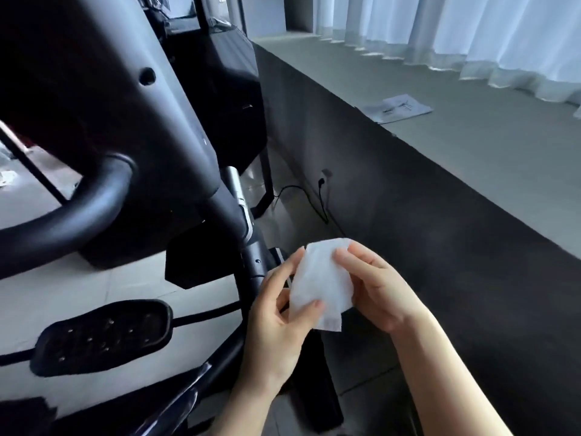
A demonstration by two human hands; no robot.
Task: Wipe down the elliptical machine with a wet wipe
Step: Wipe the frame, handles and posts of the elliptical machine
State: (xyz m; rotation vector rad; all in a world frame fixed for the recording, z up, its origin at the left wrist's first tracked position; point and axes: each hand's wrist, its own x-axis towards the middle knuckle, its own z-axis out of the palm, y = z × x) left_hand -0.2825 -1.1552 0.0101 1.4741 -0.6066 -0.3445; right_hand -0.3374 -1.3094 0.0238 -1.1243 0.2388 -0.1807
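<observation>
Wet wipe [320, 283]: soft white folded sheet | left hand [278, 322], right hand [377, 291] pinching its edges

We see white curtains [471, 33] hanging at upper right | papers [397, 109] lying flat on a grey ledge [471, 158] | black cable [317, 199] plugged into a wall socket [326, 174] below

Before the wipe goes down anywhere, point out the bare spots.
Free: the grey ledge between the curtains and the dark wall, apart from the papers. Crowded: the elliptical machine and its pedal fill the left; both hands hold the wet wipe.
</observation>
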